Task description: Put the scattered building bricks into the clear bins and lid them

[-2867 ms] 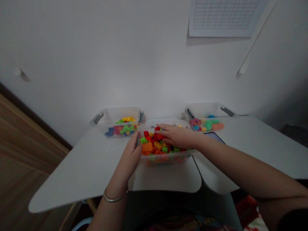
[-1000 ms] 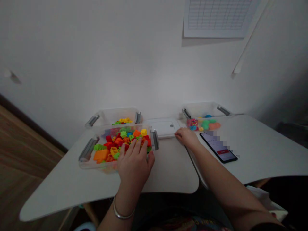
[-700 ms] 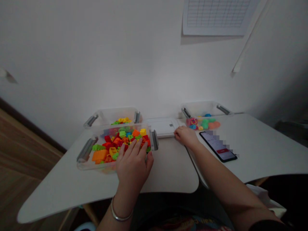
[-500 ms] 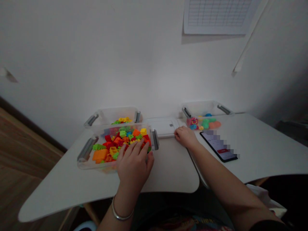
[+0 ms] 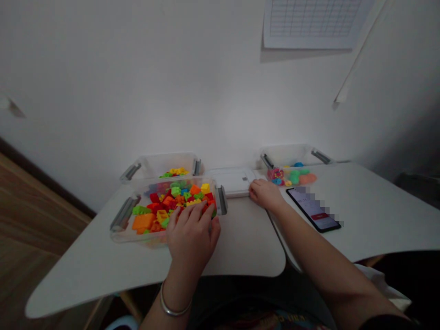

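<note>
A clear plastic box [image 5: 120, 233] full of bright toy building blocks [image 5: 161, 206] stands on the left of the table. My left hand [image 5: 192, 229], with a silver bangle at the wrist, lies over its near right edge. The fingers stretch toward the blocks, slightly apart, and the thumb points off to the side; I see nothing held. My right hand [image 5: 266, 193] rests on the table by the corner of a flat white lid [image 5: 230, 181]. Its fingers are curled in at the lid's edge, and I see no object in them. The undersides of both hands are hidden.
Behind the block box is another clear box [image 5: 165, 160] with some blocks. A third clear box [image 5: 292, 153] at the back right holds colourful toys [image 5: 299, 176]. A phone [image 5: 312, 210] lies right of my right forearm. The white table [image 5: 240, 243] meets the wall [image 5: 220, 91].
</note>
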Action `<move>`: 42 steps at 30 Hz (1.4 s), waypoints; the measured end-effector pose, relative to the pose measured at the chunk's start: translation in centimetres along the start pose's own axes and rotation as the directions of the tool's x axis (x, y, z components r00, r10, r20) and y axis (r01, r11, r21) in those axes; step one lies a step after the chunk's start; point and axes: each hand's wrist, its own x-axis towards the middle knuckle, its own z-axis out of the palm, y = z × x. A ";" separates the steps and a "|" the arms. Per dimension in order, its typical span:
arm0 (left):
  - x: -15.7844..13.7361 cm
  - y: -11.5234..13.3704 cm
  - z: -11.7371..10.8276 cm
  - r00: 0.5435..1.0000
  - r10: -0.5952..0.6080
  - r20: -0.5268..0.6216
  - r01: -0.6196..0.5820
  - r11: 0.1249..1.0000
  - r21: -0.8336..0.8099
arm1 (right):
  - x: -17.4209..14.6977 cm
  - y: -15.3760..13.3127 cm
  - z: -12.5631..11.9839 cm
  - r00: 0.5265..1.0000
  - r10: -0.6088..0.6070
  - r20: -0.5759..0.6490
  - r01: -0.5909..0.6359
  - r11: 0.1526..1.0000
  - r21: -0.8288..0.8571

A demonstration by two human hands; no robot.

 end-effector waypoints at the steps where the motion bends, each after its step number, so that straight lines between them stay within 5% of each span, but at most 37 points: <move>1: 0.0 0.0 0.0 1.000 -0.001 -0.002 0.001 1.000 0.000 | 0.0 0.0 0.1 1.000 0.000 -0.007 -0.001 1.000 -0.006; 13: 0.0 0.0 -0.1 1.000 -0.004 0.022 0.005 0.999 -0.034 | -0.1 0.9 0.8 0.987 -0.163 0.011 0.163 0.986 0.032; 20: 0.0 0.0 -0.1 1.000 0.009 0.002 -0.009 1.000 0.009 | 0.2 0.9 0.8 0.970 0.102 -0.221 -0.058 0.979 0.198; 25: -0.1 0.0 0.0 0.999 0.020 -0.029 -0.020 1.000 0.012 | 1.4 0.9 1.7 0.931 0.206 -0.301 -0.056 0.897 0.439; 34: -0.2 0.0 -0.1 0.995 0.064 -0.082 -0.065 0.998 -0.009 | 2.6 0.5 0.9 0.780 0.463 -0.421 -0.040 0.708 0.705; 42: -0.5 -0.9 0.2 0.956 0.229 -0.181 -0.243 0.968 -0.059 | 1.2 -1.0 -2.8 0.619 0.484 -0.619 0.145 0.704 0.695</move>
